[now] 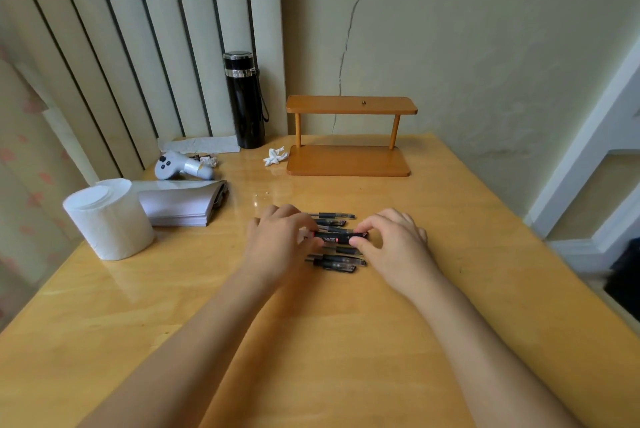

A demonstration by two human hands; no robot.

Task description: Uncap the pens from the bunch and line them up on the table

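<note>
Several black pens (337,259) lie side by side, crosswise, in the middle of the wooden table (311,341). Just above them I hold one black pen with a red mark (334,237) level between both hands. My left hand (280,244) pinches its left end. My right hand (391,244) pinches its right end with thumb and fingers. My hands hide both ends of the held pen and the left ends of the lying pens. I cannot tell whether its cap is on.
A toilet paper roll (109,219) and a stack of paper (180,204) sit at the left. Behind them lie a white controller (181,166), a black flask (246,101), a crumpled tissue (275,156) and a small wooden shelf (349,136) by the wall.
</note>
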